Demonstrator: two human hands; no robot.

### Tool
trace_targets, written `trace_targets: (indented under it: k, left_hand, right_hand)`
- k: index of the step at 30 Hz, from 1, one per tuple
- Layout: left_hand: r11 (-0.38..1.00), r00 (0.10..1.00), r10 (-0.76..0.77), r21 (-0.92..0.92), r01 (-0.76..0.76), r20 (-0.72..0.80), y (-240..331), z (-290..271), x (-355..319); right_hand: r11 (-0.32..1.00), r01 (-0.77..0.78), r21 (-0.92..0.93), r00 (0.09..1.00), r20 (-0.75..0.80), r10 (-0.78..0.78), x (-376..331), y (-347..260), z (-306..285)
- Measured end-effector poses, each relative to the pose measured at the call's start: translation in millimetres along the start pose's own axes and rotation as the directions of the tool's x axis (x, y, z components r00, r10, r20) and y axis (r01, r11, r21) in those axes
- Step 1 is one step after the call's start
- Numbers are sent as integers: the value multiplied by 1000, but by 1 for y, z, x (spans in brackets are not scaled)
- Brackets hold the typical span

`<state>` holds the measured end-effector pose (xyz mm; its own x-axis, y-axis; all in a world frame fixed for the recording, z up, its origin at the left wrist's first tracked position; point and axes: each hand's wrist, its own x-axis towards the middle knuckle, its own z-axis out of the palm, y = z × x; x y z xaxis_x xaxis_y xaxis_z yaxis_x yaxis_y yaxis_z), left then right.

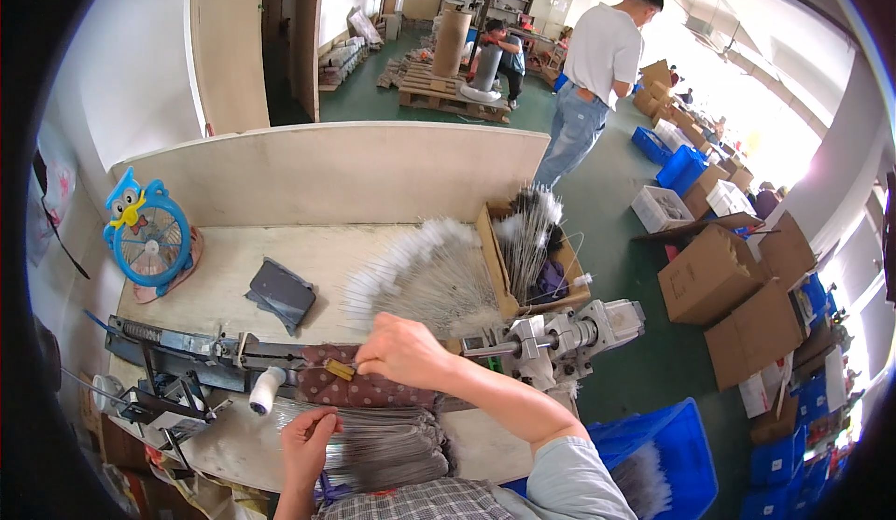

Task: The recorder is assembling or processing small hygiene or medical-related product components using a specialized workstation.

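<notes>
My right hand [403, 352] reaches across the bench with its fingers pinched at the right end of a small yellow handle-like piece [340, 369]. That piece lies over a brown polka-dot cloth [392, 388] on the long machine. My left hand [310, 438] is closer to me, thumb and fingers pressed together at the left end of a thick bundle of thin metal wires [387, 445]. Whether a wire is between those fingers is too small to tell. Left of the cloth is a white roll [268, 390] on the metal rail [187, 341].
White-tufted wire brushes [425, 263] fan out beyond my right hand, beside a cardboard box [495, 257]. A clamp mechanism [560, 338] ends the machine at right. A blue fan [149, 240] and a dark pouch [281, 292] sit left. A blue bin [686, 445] stands low right; a person [602, 53] stands beyond the partition.
</notes>
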<state>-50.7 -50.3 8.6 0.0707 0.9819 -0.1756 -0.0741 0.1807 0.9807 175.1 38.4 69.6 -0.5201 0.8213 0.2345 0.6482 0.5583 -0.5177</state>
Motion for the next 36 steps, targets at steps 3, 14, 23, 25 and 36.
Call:
trace_targets:
  k: [3, 14, 23, 25, 36]
  left_hand:
    - [995, 999, -15, -99, 13, -28, -4, -19, 5]
    - [826, 976, -189, -554, 100, -105, 16, -44, 26]
    - [769, 951, -306, -581, 266, 29, 19, -9, 34]
    - [679, 956, -292, -695, 236, 39, 25, -18, 33]
    - [414, 918, -390, -876, 247, 75, 30, -55, 32]
  right_hand:
    - [1000, -24, -1, 1000, -18, 23, 28, -13, 27]
    - [988, 10, -155, 993, -111, -27, 58, -30, 75]
    - [980, -35, -195, 998, -59, 24, 63, -32, 75]
    - [978, -29, -207, 998, -68, 15, 61, -33, 74]
    - [955, -47, -292, 998, -64, 30, 65, -39, 75]
